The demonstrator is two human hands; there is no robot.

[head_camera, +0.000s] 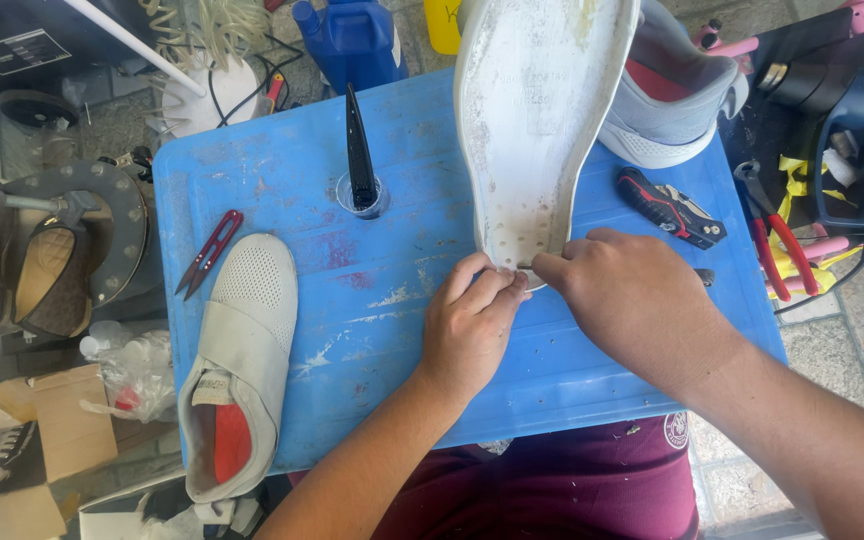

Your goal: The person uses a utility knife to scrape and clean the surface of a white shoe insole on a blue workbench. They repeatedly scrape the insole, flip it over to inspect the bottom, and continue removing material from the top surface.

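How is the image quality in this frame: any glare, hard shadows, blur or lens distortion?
Head view: bright even daylight, sharp on both hands, left hand and right hand, at the white sole; soft shadows only on the blue board; no strong glare; slight wide-angle bending towards the edges.

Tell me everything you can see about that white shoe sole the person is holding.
The white shoe sole is long, flat and foot-shaped, apparently rubbery, with yellowish stains and small perforations near its lower end. It stands tilted up over the blue table, underside toward the camera, in front of a grey shoe. The left hand and right hand pinch its lower edge.
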